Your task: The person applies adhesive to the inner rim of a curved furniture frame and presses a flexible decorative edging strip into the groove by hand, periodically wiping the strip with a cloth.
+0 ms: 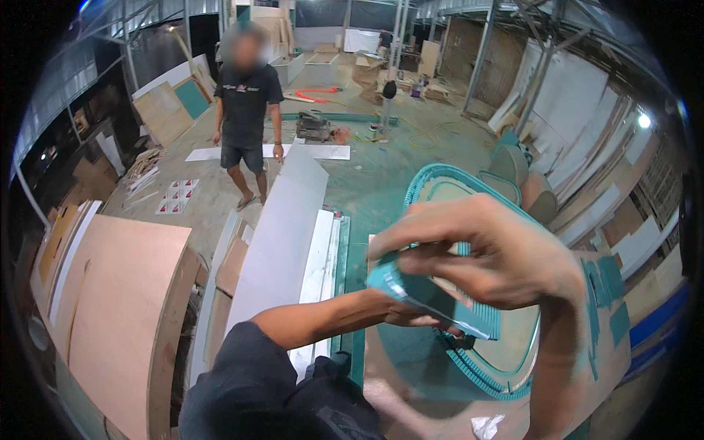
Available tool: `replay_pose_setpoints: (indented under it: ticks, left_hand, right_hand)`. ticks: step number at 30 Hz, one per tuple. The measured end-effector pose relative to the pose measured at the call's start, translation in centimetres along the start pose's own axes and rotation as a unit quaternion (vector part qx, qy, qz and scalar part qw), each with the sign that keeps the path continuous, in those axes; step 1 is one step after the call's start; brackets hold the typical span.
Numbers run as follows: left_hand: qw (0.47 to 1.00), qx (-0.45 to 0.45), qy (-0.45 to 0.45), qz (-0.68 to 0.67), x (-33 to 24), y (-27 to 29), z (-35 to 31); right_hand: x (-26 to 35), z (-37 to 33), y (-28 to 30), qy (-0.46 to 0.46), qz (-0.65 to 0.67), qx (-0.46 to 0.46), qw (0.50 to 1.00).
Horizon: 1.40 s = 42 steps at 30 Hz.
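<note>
A flat teal piece [422, 287] with a pale, glossy edge is held up in front of me. My left hand [414, 314] grips it from behind and below, with the fingers largely hidden by the piece. Above it my right hand [488, 253] is raised, slightly blurred, its fingers and thumb bent together at the piece's upper left end. Below both hands lies a large rounded panel [517, 359] with a ribbed teal rim. It rests on a plywood work surface [411, 411].
Teal scraps [607, 282] and a crumpled white paper [485, 427] lie on the work surface. A long white board [282, 227] stretches away on the left, beside a plywood stack [117, 286]. Another person [249, 110] stands beyond the white board. Sheets lean along the right wall.
</note>
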<state>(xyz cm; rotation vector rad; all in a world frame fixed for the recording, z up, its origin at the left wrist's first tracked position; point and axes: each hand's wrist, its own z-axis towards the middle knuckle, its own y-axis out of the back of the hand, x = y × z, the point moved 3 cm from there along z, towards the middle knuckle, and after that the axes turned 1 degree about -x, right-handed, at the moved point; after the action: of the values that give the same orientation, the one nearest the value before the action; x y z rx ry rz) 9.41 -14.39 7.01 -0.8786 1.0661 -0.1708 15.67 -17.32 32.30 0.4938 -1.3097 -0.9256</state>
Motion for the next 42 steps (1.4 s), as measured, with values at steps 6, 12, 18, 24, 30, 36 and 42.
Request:
replay_pose_setpoints:
  ticks: [6,12,18,24,30,36,42]
  left_hand:
    - [0.980,-0.190,0.013,-0.065,-2.9,1.0,-6.1]
    - [0.924,-0.292,-0.050,-0.242,-0.8,0.2,-6.0]
    - [0.894,-0.405,-0.139,-0.133,-0.1,1.5,-4.1]
    - [0.870,-0.380,-0.193,-0.250,-1.1,3.8,-2.4]
    - [0.916,-0.254,-0.172,-0.260,0.1,4.3,0.1]
    - [0.918,-0.259,-0.215,-0.211,-0.3,5.6,2.1]
    - [0.895,-0.239,-0.254,-0.279,-1.9,5.7,2.7]
  right_hand:
    - [-1.7,2.7,-5.8,0.025,0.045,0.138,0.989]
    - [-1.6,1.0,-10.6,-0.010,-0.066,0.106,0.992]
    - [-3.4,-1.2,-14.4,-0.020,-0.124,0.065,0.990]
    - [-4.8,-3.3,-17.3,-0.001,-0.193,-0.010,0.981]
    - [-4.3,-4.5,-14.3,-0.128,-0.147,0.164,0.967]
    - [-3.4,-12.6,-12.1,-0.094,-0.129,-0.151,0.975]
    - [-4.7,-28.4,-4.6,-0.347,-0.156,-0.394,0.837]
